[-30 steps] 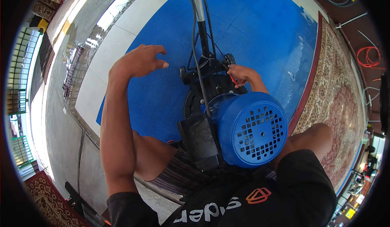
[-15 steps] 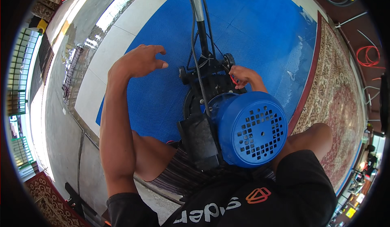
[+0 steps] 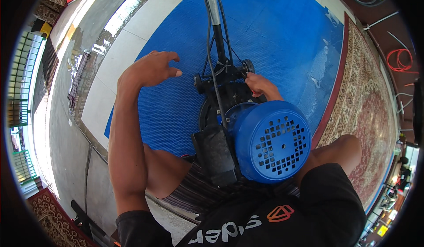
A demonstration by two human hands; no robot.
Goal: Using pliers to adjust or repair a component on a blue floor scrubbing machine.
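Observation:
A floor scrubbing machine with a round blue motor housing (image 3: 282, 143) leans toward me, close to my body. Its black box (image 3: 215, 154) is on the left of the motor, and its pole (image 3: 213, 8) reaches away over the blue mat. My right hand (image 3: 261, 87) is closed beyond the motor, around a small red-handled tool (image 3: 253, 92) mostly hidden by the fingers. The tool is at the black base, beside the right wheel (image 3: 248, 65). Left of the machine, my left hand (image 3: 154, 68) hangs in the air, empty, with thumb and fingers apart.
The blue textured mat (image 3: 282, 21) lies under the machine. A patterned carpet (image 3: 353, 96) borders it on the right. Cables run along the pole. A red hose coil (image 3: 399, 61) hangs at the far right. Wet concrete (image 3: 66, 92) extends on the left.
My right hand has turned and shifted slightly left, bringing the fingers closer to the wheel bracket. The motor has tilted a little left. My left hand has hardly moved.

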